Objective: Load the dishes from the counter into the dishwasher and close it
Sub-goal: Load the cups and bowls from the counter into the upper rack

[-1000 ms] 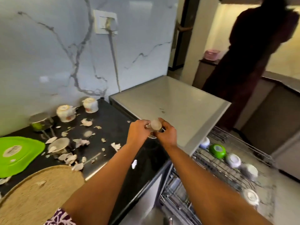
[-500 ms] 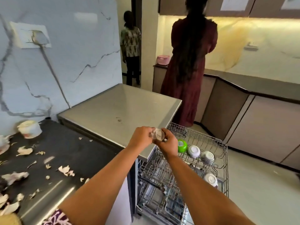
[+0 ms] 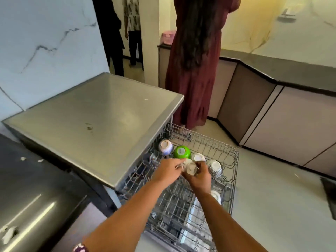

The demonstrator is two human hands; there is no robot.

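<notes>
Both my hands hold a small white cup (image 3: 190, 168) over the pulled-out upper rack (image 3: 231, 160) of the dishwasher. My left hand (image 3: 168, 170) pinches the cup from the left, and my right hand (image 3: 201, 178) grips it from the right and below. In the rack, upside down, sit a white-and-purple bowl (image 3: 165, 146), a green bowl (image 3: 181, 151), a white bowl (image 3: 199, 157), a patterned bowl (image 3: 215, 168) and another white bowl (image 3: 216, 196) nearer me. The lower rack (image 3: 174, 220) shows beneath.
The dishwasher's steel top (image 3: 94, 122) lies to the left of the rack. The dark counter (image 3: 27, 188) with white scraps is at the lower left. A person in a maroon dress (image 3: 194, 70) stands just behind the rack; another person (image 3: 132, 24) stands in the doorway.
My view swung right from the counter to the dishwasher. Both hands carried the cup from above the counter edge to over the upper rack and lowered it.
</notes>
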